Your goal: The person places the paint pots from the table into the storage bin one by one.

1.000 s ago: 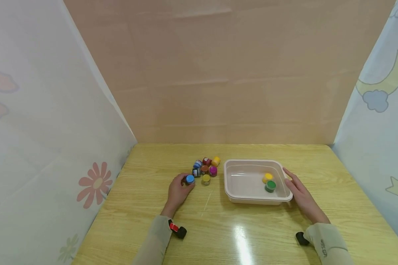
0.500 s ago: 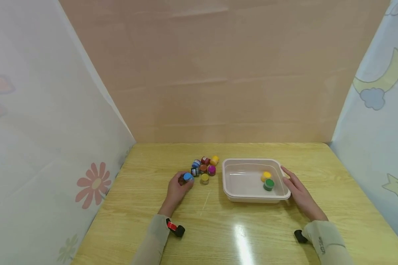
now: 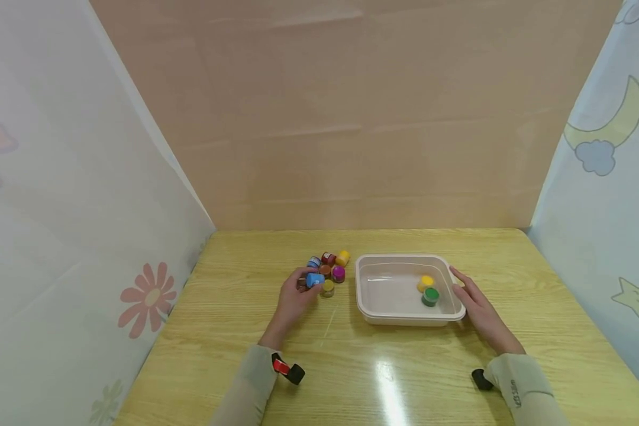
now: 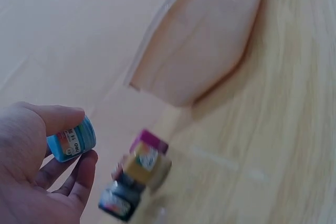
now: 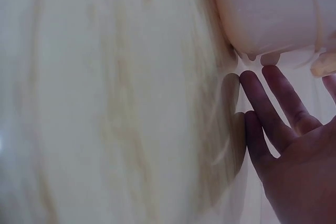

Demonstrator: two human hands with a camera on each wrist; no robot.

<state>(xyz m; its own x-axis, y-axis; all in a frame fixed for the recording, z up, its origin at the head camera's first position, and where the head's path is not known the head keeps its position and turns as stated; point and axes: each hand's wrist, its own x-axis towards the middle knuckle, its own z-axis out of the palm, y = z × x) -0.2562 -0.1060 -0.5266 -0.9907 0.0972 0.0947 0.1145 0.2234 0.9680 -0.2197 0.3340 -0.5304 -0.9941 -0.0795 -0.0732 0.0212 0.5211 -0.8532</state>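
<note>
My left hand (image 3: pixel 291 300) pinches a small blue paint jar (image 3: pixel 315 280) between thumb and fingers, just over a cluster of similar jars. In the left wrist view the held blue jar lies tilted, its label facing the camera. Nearest to it are an olive-yellow jar (image 3: pixel 327 289), a purple jar (image 3: pixel 338 274) and a black jar (image 4: pixel 118 202). To the right, a pale pink plastic tub (image 3: pixel 394 319) holds a yellow jar (image 3: pixel 426 283) and a green jar (image 3: pixel 430 297). My right hand (image 3: pixel 481 313) rests against the tub's right side, its fingers fairly straight in the right wrist view.
Behind the held jar lie a brown jar (image 3: pixel 325 271), another blue jar (image 3: pixel 313 262), a dark red jar (image 3: pixel 328 258) and an orange-yellow jar (image 3: pixel 343 257). The wooden table (image 3: pixel 341 378) ends at a brown backdrop (image 3: pixel 362 148), with patterned sheets on both sides.
My left hand has lifted the blue jar, tipped it sideways and carried it slightly right, toward the olive-yellow jar. The right hand and the tub keep their places.
</note>
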